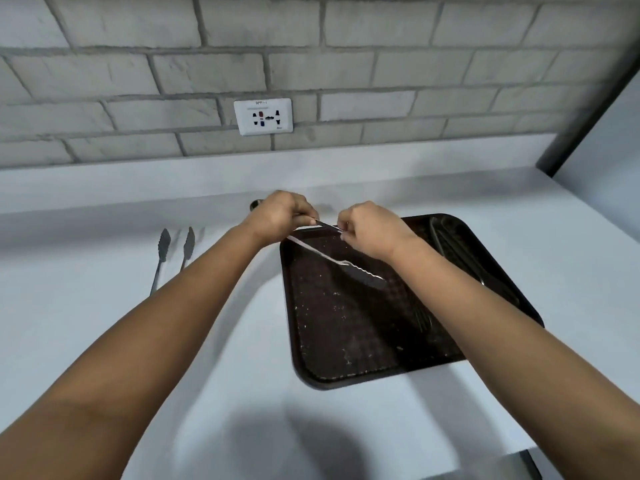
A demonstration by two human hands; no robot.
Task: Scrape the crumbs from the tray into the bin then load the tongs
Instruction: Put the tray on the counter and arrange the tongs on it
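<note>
A dark brown tray (346,341) speckled with pale crumbs lies on the white counter, right of centre. Over its far left corner both hands hold one pair of metal tongs (332,259). My left hand (282,216) grips the hinge end, and my right hand (372,230) pinches the upper arm. The lower arm slants down, its scalloped tip just above the tray floor. A second pair of tongs (173,254) lies on the counter to the left, tips pointing toward the wall. More dark utensils (460,251) rest along the tray's right side.
The white counter (104,323) runs to a grey brick wall with a socket plate (264,116). A small dark round object (255,204) peeks out behind my left hand. The counter's front edge drops off at lower right. No bin is in view.
</note>
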